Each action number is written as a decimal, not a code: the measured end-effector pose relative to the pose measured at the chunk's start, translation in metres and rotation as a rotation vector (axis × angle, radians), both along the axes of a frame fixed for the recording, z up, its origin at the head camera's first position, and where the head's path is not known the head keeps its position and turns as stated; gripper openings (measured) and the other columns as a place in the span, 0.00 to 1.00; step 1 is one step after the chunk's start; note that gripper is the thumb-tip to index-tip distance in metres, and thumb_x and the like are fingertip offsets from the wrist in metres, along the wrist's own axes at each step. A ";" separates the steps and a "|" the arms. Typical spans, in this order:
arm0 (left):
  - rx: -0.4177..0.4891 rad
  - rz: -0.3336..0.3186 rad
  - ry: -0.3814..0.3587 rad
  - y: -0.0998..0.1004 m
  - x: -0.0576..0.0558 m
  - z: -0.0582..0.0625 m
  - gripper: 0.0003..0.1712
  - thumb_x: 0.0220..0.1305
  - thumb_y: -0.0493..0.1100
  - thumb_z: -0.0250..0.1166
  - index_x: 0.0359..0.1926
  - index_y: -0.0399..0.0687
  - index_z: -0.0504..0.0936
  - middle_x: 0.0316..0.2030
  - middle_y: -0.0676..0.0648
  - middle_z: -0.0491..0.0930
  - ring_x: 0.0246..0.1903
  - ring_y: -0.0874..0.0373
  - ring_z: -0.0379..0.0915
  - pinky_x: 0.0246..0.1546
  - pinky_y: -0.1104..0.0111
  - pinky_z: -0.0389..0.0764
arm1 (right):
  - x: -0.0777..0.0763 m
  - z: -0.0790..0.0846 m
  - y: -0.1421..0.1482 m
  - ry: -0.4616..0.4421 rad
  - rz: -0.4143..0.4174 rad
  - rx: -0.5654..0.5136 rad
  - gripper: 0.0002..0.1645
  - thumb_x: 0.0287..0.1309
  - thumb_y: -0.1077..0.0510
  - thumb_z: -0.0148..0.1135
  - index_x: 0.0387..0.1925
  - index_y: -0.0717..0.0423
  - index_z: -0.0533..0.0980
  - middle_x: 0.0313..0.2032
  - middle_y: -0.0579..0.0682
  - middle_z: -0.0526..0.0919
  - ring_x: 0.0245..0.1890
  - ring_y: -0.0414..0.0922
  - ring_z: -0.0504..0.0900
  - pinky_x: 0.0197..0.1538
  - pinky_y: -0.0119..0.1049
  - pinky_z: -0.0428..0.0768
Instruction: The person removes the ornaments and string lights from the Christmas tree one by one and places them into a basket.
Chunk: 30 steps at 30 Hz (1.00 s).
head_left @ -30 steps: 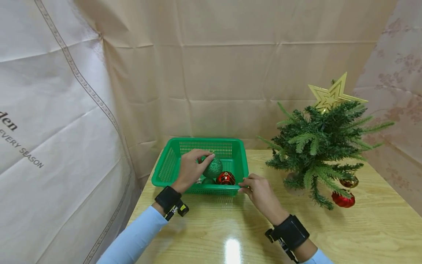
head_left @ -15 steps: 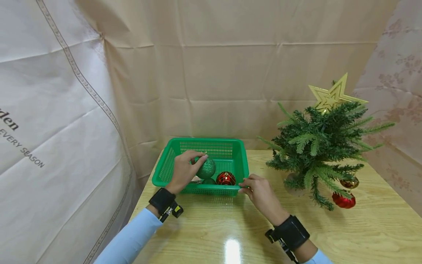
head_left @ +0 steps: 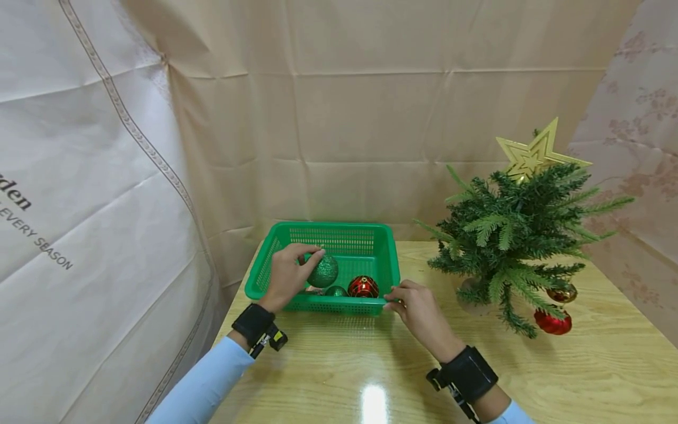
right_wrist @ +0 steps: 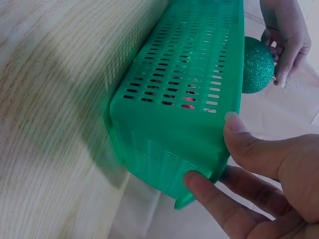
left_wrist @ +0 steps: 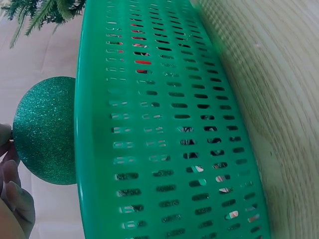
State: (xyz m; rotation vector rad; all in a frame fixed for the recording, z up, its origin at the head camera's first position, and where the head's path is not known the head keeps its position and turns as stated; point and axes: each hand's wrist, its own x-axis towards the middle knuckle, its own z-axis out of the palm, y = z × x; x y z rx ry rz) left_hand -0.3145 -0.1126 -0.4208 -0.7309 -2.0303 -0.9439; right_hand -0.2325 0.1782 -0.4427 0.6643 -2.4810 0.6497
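My left hand (head_left: 291, 272) pinches a glittery green bauble (head_left: 323, 271) by its top, holding it over the green plastic basket (head_left: 394, 259). In the left wrist view the bauble (left_wrist: 46, 130) shows above the basket's rim. A red bauble with gold lines (head_left: 363, 287) and a smaller-looking green bauble (head_left: 336, 291) lie inside the basket, near its front wall. At the front right corner of the basket my right hand (head_left: 421, 315) grips the rim, thumb (right_wrist: 241, 137) at the edge and fingers against the end wall.
A small artificial Christmas tree (head_left: 508, 235) stands right of the basket, topped by a gold star (head_left: 532, 154). From its lower branches hang a gold bauble (head_left: 562, 293) and a red bauble (head_left: 552, 322). Cloth drapes (head_left: 365, 118) rise behind the wooden table (head_left: 328, 365).
My left hand has moved left with the green bauble, from near the red bauble towards the basket's left part. The right hand stays at the corner.
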 end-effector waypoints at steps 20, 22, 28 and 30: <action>-0.054 0.071 -0.009 -0.019 -0.004 -0.005 0.07 0.67 0.42 0.72 0.43 0.44 0.92 0.35 0.46 0.87 0.22 0.61 0.64 0.23 0.67 0.62 | 0.001 0.001 0.000 0.000 0.011 -0.029 0.10 0.47 0.67 0.80 0.34 0.58 0.89 0.30 0.49 0.82 0.27 0.42 0.81 0.32 0.27 0.80; -0.055 0.069 0.002 -0.019 -0.004 -0.005 0.07 0.67 0.42 0.73 0.42 0.45 0.92 0.34 0.46 0.87 0.21 0.62 0.64 0.23 0.66 0.62 | 0.001 0.001 0.001 0.005 0.013 -0.032 0.10 0.47 0.67 0.80 0.34 0.58 0.89 0.30 0.49 0.81 0.27 0.41 0.81 0.31 0.27 0.79; -0.055 0.083 0.009 -0.023 -0.006 -0.009 0.07 0.66 0.42 0.73 0.43 0.45 0.92 0.33 0.47 0.86 0.21 0.62 0.62 0.23 0.66 0.62 | 0.000 -0.001 0.001 0.024 0.026 -0.036 0.10 0.46 0.67 0.81 0.33 0.58 0.89 0.30 0.48 0.81 0.27 0.41 0.81 0.31 0.26 0.80; -0.052 0.089 0.002 -0.025 -0.007 -0.010 0.07 0.66 0.41 0.73 0.42 0.45 0.92 0.33 0.47 0.86 0.21 0.61 0.63 0.24 0.66 0.63 | 0.000 -0.002 0.001 0.019 0.027 -0.033 0.10 0.47 0.66 0.81 0.33 0.57 0.89 0.30 0.47 0.81 0.27 0.41 0.81 0.31 0.26 0.80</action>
